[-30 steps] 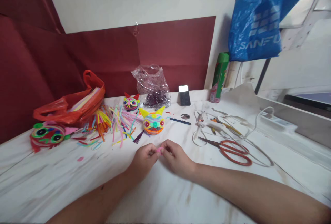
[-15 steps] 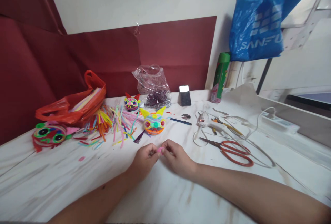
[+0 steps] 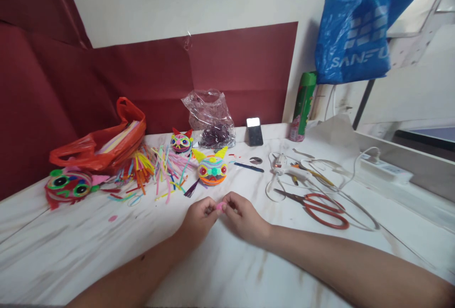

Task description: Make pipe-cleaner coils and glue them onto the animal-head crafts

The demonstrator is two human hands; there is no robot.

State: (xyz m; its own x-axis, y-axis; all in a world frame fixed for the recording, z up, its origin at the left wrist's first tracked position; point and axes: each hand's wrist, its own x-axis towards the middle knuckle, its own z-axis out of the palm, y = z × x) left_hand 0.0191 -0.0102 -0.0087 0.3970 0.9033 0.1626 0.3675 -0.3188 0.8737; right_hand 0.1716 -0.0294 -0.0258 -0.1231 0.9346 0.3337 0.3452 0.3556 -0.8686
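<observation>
Between the fingertips of both hands is a small pink piece [image 3: 220, 206], mostly covered by fingers; its material is too small to tell. My left hand [image 3: 199, 217] pinches it from the left and my right hand [image 3: 246, 218] from the right, just above the marbled tabletop. Right behind them sits a round, colourful animal-head figure [image 3: 212, 168] with yellow ears and red eyes. A flat pink oval [image 3: 113, 218] lies on the table to the left. Orange-handled scissors [image 3: 323, 209] rest to the right of my right hand.
A white glue gun [image 3: 291, 170] and its looping cable lie at right, near a power strip [image 3: 386, 168]. Further left are a blue pen-like tool [image 3: 249, 167], loose pipe cleaners [image 3: 167, 168], a red plastic bag [image 3: 103, 142] and two more figures [image 3: 69, 185]. A phone [image 3: 254, 132] leans behind.
</observation>
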